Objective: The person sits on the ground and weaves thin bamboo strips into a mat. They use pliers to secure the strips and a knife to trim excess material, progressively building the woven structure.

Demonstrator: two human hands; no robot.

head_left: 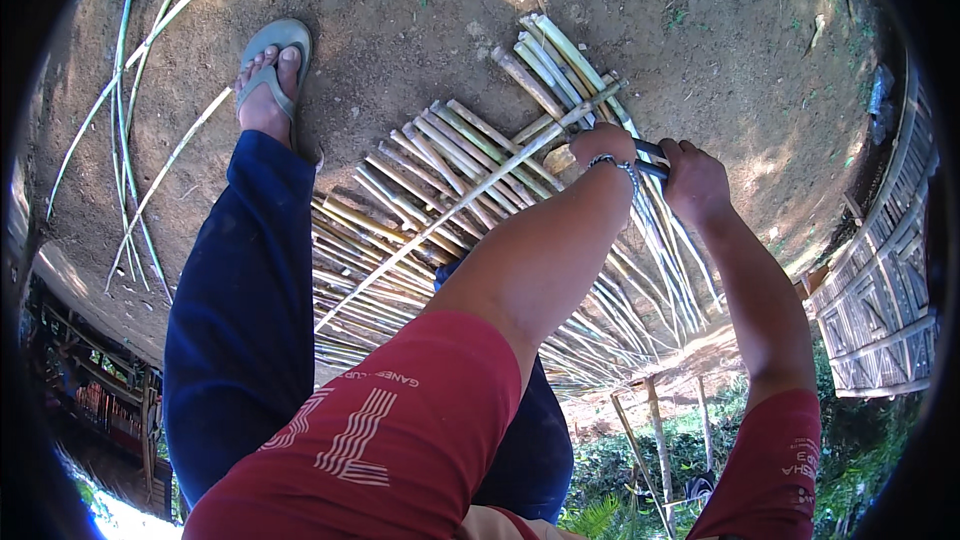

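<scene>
A: What is lying at the far left?

B: Long green bamboo strips (130, 140) are curving across the bare dirt ground (420, 10), well apart from the hands. Just right of them a foot in a grey-green sandal (272, 65) is resting flat, with a dark blue trouser leg (240, 310) running down from it.

A: And in the middle?

B: A woven bamboo mat (420, 200) is spreading over the ground, its split slats crossing each other, and one long pale strip (440, 220) is lying slantwise over it, its upper end reaching up near the hands.

A: What is the left hand doing?

B: The left hand (603, 145), wearing a beaded bracelet (622, 168), is curling closed at the mat's upper edge, though I cannot tell exactly what its fingers are pressing.

A: And the right?

B: The right hand (692, 180) is sitting just beside it, fingers wrapping tight around a dark handle (650, 155) that is passing between the two hands. Farther right, a woven bamboo panel (885, 290) is standing at the rim
</scene>
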